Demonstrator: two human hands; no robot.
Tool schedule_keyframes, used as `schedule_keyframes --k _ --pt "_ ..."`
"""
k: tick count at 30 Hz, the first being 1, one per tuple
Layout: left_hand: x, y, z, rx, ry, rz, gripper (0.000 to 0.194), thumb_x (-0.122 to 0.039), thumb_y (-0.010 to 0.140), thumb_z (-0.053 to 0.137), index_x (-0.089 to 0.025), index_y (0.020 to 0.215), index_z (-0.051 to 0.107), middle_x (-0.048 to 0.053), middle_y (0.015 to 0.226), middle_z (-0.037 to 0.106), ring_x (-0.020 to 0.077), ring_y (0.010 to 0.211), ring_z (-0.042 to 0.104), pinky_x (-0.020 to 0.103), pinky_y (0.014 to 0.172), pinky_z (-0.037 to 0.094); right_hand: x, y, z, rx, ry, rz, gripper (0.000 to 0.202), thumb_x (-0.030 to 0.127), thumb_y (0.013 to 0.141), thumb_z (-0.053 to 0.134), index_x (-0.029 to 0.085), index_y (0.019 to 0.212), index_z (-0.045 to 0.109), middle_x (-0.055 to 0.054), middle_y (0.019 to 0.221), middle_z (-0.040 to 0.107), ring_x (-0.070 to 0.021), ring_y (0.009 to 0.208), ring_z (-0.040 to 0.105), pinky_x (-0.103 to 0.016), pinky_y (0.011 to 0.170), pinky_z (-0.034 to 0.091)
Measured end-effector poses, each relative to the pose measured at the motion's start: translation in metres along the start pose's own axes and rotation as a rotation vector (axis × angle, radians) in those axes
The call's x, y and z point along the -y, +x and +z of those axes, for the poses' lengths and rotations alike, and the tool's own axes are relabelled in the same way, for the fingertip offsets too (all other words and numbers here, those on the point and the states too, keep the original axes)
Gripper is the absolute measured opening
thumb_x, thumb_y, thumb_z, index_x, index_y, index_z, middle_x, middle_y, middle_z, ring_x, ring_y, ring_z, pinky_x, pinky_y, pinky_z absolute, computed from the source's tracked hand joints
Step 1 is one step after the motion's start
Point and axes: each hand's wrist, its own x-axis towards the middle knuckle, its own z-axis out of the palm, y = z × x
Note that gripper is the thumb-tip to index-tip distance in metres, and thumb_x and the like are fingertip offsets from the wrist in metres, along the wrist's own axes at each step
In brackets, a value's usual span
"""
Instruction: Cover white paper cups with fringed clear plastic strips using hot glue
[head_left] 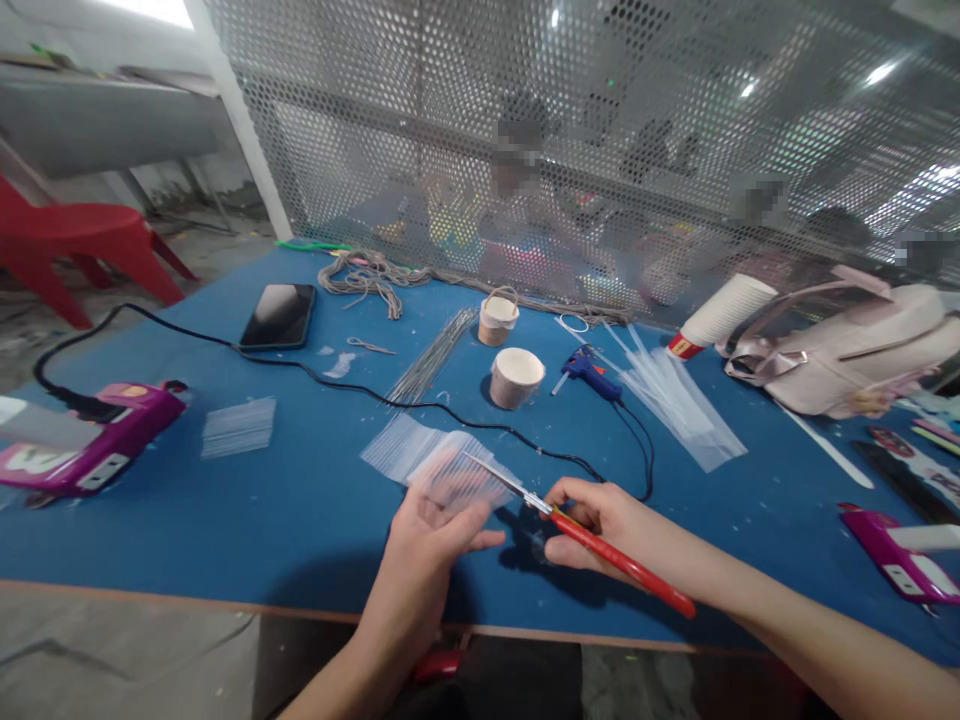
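My left hand holds a translucent striped sheet, its thumb in front and the fingers showing through from behind. The sheet's far end stretches away to the left over the blue table. In my right hand is a pair of scissors with red handles, gripped near the pivot. Their pointed blades lie together, or nearly so, across the right part of the sheet. Whether the blades touch it I cannot tell. A smaller striped clear piece lies flat to the left.
A black cable crosses the table from a purple power strip. Behind my hands are two small cups, the nearer cup wrapped in cord, and a blue glue gun. A phone, thin wires and clear strips lie around.
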Motion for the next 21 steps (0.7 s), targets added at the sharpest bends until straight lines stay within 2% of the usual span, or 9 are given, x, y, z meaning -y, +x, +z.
schedule_keyframes --k 3,8,14,21 --pt "-0.007 -0.002 -0.006 0.017 0.029 -0.064 0.045 -0.018 0.066 0.073 -0.015 0.109 0.061 0.012 0.113 0.065 0.0315 0.103 0.061 0.030 0.051 0.060 0.003 -0.004 -0.003 -0.013 -0.059 0.002 0.041 0.055 0.074 0.064 0.018 0.081 0.048 0.008 0.056 0.040 -0.0071 0.050 0.029 -0.020 0.045 0.023" --pt "-0.017 -0.001 -0.010 -0.034 -0.093 -0.074 0.026 -0.019 0.070 0.068 -0.010 0.094 0.068 0.013 0.108 0.067 0.0302 0.102 0.062 0.030 0.055 0.061 0.002 -0.009 -0.004 -0.009 -0.130 0.007 0.038 0.052 0.076 0.062 0.018 0.085 0.048 0.007 0.057 0.044 -0.0076 0.051 0.032 -0.020 0.047 0.027" --pt "-0.013 0.002 -0.005 -0.091 -0.142 -0.029 0.043 -0.013 0.065 0.074 -0.012 0.106 0.062 0.004 0.079 0.069 0.0179 0.068 0.070 0.026 0.064 0.060 0.005 -0.009 0.000 -0.009 -0.142 0.005 0.033 0.046 0.076 0.063 0.018 0.087 0.049 0.007 0.058 0.046 -0.0075 0.051 0.034 -0.020 0.047 0.029" --pt "-0.007 0.000 0.000 -0.101 -0.106 0.049 0.047 -0.015 0.065 0.075 -0.014 0.109 0.058 -0.001 0.073 0.064 0.0191 0.067 0.071 0.026 0.063 0.059 0.008 -0.008 0.003 0.027 -0.180 0.011 0.037 0.052 0.079 0.060 0.020 0.096 0.049 0.006 0.065 0.049 -0.0089 0.055 0.039 -0.021 0.052 0.032"
